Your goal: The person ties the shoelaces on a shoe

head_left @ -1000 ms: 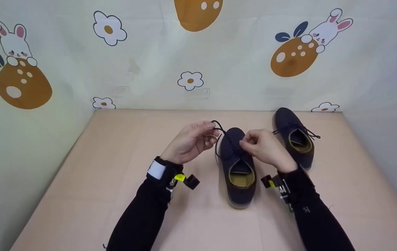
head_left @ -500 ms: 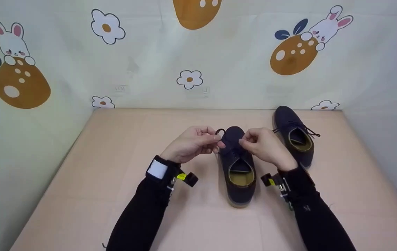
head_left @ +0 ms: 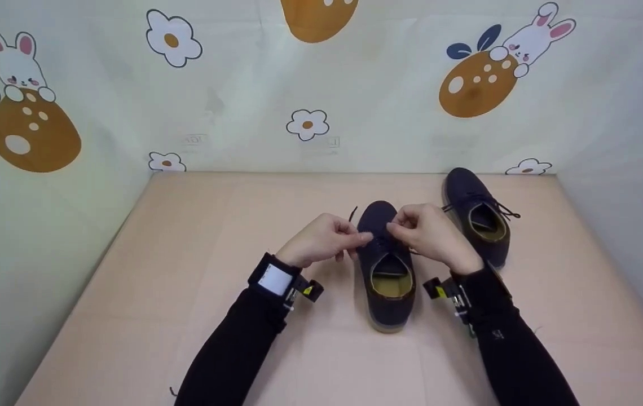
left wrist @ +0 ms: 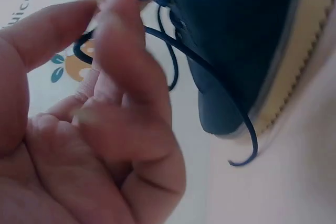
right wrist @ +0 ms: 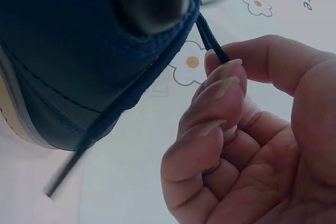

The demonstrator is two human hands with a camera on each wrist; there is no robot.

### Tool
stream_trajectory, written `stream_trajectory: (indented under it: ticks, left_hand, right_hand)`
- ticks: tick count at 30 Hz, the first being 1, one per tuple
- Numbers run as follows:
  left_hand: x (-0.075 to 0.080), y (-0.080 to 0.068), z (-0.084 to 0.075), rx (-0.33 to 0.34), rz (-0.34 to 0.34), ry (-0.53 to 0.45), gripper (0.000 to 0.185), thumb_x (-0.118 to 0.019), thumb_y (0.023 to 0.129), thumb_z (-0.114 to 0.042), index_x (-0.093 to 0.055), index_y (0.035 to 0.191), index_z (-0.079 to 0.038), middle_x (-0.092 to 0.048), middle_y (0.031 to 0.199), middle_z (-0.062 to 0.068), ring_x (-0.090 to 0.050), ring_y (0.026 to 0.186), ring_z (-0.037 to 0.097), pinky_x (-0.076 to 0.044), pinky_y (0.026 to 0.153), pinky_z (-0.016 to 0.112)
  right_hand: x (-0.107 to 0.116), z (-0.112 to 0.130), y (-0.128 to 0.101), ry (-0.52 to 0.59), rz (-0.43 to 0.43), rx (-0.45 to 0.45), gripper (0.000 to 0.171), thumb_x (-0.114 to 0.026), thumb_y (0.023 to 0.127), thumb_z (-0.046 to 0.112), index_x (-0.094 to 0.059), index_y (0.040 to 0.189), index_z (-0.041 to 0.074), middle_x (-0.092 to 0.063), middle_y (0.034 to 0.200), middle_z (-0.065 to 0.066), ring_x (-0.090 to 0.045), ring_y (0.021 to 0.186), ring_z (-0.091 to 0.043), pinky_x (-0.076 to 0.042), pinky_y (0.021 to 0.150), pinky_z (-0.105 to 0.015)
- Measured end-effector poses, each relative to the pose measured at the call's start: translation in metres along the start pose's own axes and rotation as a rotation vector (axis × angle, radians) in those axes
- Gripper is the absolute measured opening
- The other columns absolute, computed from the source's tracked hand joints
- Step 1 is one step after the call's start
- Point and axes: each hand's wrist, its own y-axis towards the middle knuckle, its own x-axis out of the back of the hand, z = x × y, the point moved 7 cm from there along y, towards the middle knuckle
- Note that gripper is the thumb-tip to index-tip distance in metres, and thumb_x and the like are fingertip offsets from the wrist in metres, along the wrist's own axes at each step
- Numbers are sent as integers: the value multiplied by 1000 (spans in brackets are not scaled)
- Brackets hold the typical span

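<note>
A navy lace-up shoe (head_left: 387, 282) with a tan sole stands in the middle of the table, toe pointing away. My left hand (head_left: 362, 239) pinches its dark lace (left wrist: 210, 74) at the shoe's left side, over the eyelets. My right hand (head_left: 393, 229) pinches another strand of the lace (right wrist: 211, 39) between thumb and forefinger, just above the tongue. The fingertips of both hands almost meet over the lacing. One free lace end (head_left: 352, 213) sticks up left of the toe. In the right wrist view a loose strand (right wrist: 79, 153) hangs down past the shoe (right wrist: 68, 51).
A second navy shoe (head_left: 478, 217) with its laces tied stands at the back right, close to my right hand. The beige table (head_left: 186, 282) is walled in by sheets printed with rabbits and flowers on the left, back and right.
My left hand has come down and to the right, bringing the raised lace loop in to the shoe. The hands are closer together. The right hand has barely moved.
</note>
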Motion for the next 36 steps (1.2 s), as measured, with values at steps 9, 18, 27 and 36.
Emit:
stream_trajectory:
  ticks: [9, 18, 27, 36]
  left_hand:
    - [3, 6, 13, 65, -100, -103, 31, -67, 96, -24, -74, 90, 5, -55, 59, -3, -42, 46, 5, -34, 45, 18]
    - [-6, 9, 15, 71, -57, -210, 20, -70, 94, -18, -74, 89, 1, -66, 68, 9, -54, 47, 8, -43, 44, 18]
    - [-24, 8, 6, 70, 20, -424, 9, -67, 94, -5, -63, 88, 0, -73, 83, 16, -67, 58, 15, -55, 55, 24]
    - [-1, 9, 9, 48, -125, -630, 8, -66, 94, -2, -59, 93, 1, -72, 89, 19, -68, 61, 18, -56, 58, 24]
  right_hand:
    - [-1, 2, -1, -2, 4, 3, 16, -69, 93, 22, -69, 78, 14, -58, 66, 6, -52, 58, -14, -41, 56, -28]
    - [1, 4, -2, -5, 2, -4, 16, -69, 93, 22, -69, 79, 14, -57, 66, 6, -50, 59, -14, -40, 56, -28]
    - [1, 6, -2, 3, 7, -5, 15, -69, 92, 21, -69, 79, 13, -59, 66, 5, -52, 58, -14, -42, 55, -27]
    - [1, 8, -2, 1, 9, 5, 15, -69, 92, 21, -69, 79, 12, -59, 66, 5, -52, 58, -14, -42, 55, -27]
